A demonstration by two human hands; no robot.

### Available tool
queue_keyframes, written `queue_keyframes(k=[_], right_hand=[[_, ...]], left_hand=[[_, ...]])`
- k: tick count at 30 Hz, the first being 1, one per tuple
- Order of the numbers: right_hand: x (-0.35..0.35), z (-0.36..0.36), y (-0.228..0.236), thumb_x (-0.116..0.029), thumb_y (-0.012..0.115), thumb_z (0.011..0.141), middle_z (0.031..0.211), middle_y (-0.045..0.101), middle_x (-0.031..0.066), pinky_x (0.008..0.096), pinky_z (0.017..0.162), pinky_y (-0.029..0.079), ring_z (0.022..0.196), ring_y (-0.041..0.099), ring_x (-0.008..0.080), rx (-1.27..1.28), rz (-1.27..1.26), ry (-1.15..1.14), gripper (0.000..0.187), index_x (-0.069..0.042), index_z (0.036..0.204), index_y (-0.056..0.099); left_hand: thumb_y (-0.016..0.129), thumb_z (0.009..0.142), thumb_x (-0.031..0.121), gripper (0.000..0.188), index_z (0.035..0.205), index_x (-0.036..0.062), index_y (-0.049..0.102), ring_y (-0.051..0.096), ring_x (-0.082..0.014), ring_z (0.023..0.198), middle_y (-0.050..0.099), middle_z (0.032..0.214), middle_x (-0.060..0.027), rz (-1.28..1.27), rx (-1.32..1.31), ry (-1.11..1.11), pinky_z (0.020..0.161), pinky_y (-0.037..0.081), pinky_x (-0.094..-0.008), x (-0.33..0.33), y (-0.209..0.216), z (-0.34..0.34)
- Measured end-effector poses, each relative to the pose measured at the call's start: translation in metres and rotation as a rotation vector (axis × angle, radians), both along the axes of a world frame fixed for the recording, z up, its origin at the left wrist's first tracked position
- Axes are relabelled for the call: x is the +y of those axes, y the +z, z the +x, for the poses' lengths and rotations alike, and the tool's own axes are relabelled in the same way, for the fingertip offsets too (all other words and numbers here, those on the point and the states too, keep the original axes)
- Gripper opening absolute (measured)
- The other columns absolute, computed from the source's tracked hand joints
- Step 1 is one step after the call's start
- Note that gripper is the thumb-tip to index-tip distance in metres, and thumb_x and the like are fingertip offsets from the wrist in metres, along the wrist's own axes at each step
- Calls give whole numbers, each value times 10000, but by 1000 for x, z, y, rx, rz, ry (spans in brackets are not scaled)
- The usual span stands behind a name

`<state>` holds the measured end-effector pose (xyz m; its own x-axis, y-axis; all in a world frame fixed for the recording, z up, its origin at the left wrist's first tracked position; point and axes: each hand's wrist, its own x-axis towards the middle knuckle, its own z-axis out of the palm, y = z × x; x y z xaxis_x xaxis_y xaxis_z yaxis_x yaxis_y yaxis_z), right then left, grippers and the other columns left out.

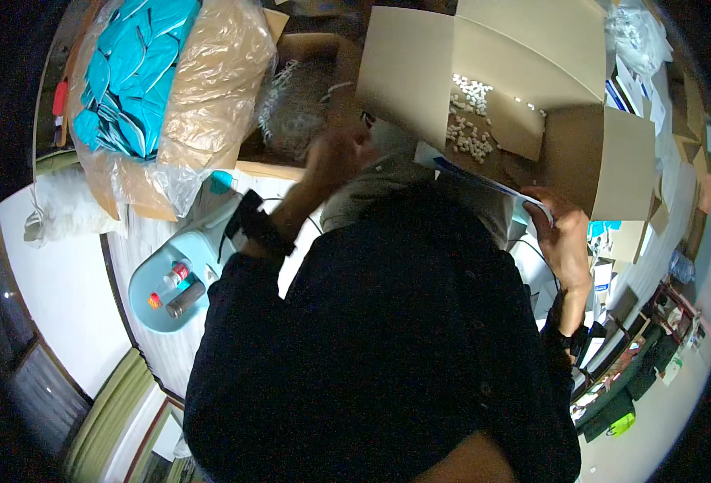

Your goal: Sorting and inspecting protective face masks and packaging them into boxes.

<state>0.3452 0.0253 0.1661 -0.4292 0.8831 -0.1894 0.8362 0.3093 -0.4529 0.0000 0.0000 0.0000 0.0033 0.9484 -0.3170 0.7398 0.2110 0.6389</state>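
My right hand (560, 233) grips the edge of a flat white-and-blue piece (484, 182), perhaps a folded carton, between thumb and fingers. It lies along the near side of an open cardboard box (408, 60), and its far end reaches left over my lap. Inside the box are many small white pieces (469, 146) in loose heaps and a loose cardboard flap or sheet. My left hand (343, 153) is raised beside a second, darker box (291, 157) that holds thin white strings (273, 105). Its fingers are dim and blurred, with a small dark thing at their tips.
A plastic-lined box (210, 88) at the far left holds turquoise pouches (138, 72). Below it, a light-blue stool or tub (142, 298) holds a bottle and a dark cylinder. More white-and-blue cartons (629, 88) and clear plastic bags (637, 36) lie at the right.
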Motion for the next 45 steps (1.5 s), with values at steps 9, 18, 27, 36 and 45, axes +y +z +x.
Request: queue_keyframes(k=[9,18,27,36,45], right_hand=[[-2,13,-2,-26,690,742,935,671,110,352,749,512,865,645,298,-95,134,107,262,-84,996,661],[3,-2,13,-119,734,715,952,654,124,401,792,474,883,621,324,-11,299,113,341,-62,1039,644],[-26,30,3,-160,593,889,878,645,95,321,740,467,822,603,203,479,497,-454,159,-4,869,613],[18,150,-147,-376,385,955,1290,514,132,395,989,403,1145,510,292,1207,-95,-1115,493,-13,1283,451],[68,68,-161,-374,386,955,1279,522,137,395,984,410,1136,518,294,1477,-364,-1155,490,-12,1278,457]], left_hand=[[623,800,151,146,910,55,627,584,-297,807,584,812,-96,389,229,-390,743,508,-395,-25,20,33],[728,774,234,374,1075,54,597,629,-274,923,621,1011,-110,429,-391,-315,734,534,-345,9,156,77],[781,674,334,582,1158,73,590,447,-320,1229,498,1299,-110,822,-9,-244,1019,357,-432,59,171,96],[655,670,665,846,1313,142,486,176,-464,1344,253,1438,-201,662,112,-134,1044,157,-659,33,141,68],[771,656,519,906,1375,148,364,148,-481,1349,208,1456,-218,646,-167,-51,1062,171,-631,42,88,66]])
